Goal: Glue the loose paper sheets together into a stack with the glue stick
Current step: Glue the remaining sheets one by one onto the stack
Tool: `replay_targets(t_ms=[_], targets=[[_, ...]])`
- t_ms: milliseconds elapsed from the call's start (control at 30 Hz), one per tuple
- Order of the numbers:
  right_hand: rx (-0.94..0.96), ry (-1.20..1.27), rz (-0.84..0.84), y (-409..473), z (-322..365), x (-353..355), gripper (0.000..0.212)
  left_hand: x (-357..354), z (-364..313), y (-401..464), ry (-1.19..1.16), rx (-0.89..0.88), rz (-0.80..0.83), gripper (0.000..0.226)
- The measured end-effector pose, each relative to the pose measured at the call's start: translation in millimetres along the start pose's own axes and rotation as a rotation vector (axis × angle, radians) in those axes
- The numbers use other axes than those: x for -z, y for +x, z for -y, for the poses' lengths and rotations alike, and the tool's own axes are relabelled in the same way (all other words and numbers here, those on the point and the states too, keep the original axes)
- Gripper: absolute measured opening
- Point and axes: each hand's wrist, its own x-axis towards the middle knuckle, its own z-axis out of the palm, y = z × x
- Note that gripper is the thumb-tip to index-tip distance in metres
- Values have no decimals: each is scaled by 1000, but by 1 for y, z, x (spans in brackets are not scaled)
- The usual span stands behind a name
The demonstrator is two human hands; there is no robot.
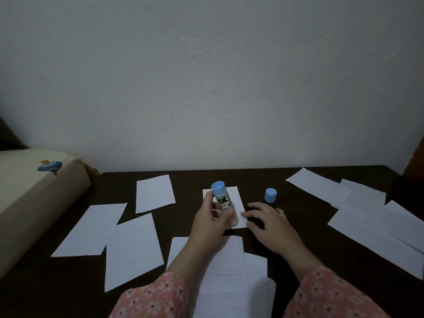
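Surface: dark table (pixel 321 260) set against a pale textured wall (pixel 218 76); white paper sheets lie scattered across it.
Far left: beige cushion (pixel 34 198) with a small blue printed motif, touching the table's left edge.
Left sheets (pixel 91 230): three loose sheets, lying flat, partly overlapping at their corners.
Centre sheet (pixel 238 200): small, flat, under both hands.
Left hand (pixel 211 219): fingers and thumb pinch the glue stick (pixel 222 200), held inverted, blue base up, lower end on the centre sheet.
Near sheets (pixel 231 271): lined paper beneath the forearms, at the table's near edge.
Right hand (pixel 266 223): fingers spread, fingertips pressing the centre sheet's right edge.
Cap (pixel 270 195): blue, upright on the table just beyond the right hand.
Right sheets (pixel 367 226): several overlapping sheets, well apart from the hands.
Sleeves (pixel 156 297): pink floral fabric on both arms.
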Motion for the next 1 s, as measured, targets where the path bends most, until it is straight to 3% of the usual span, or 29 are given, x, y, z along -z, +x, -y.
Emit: replay_targets(t_ms=[200,667,1000], targets=[[29,19,6,-1,-3,-1,23,4,3,2,49,-20,6,52],[52,-5,23,-2,0,0,10,-6,0,-5,141,-96,44,46],[56,-10,20,-1,-3,-1,15,-7,1,-5,17,-116,-21,47]])
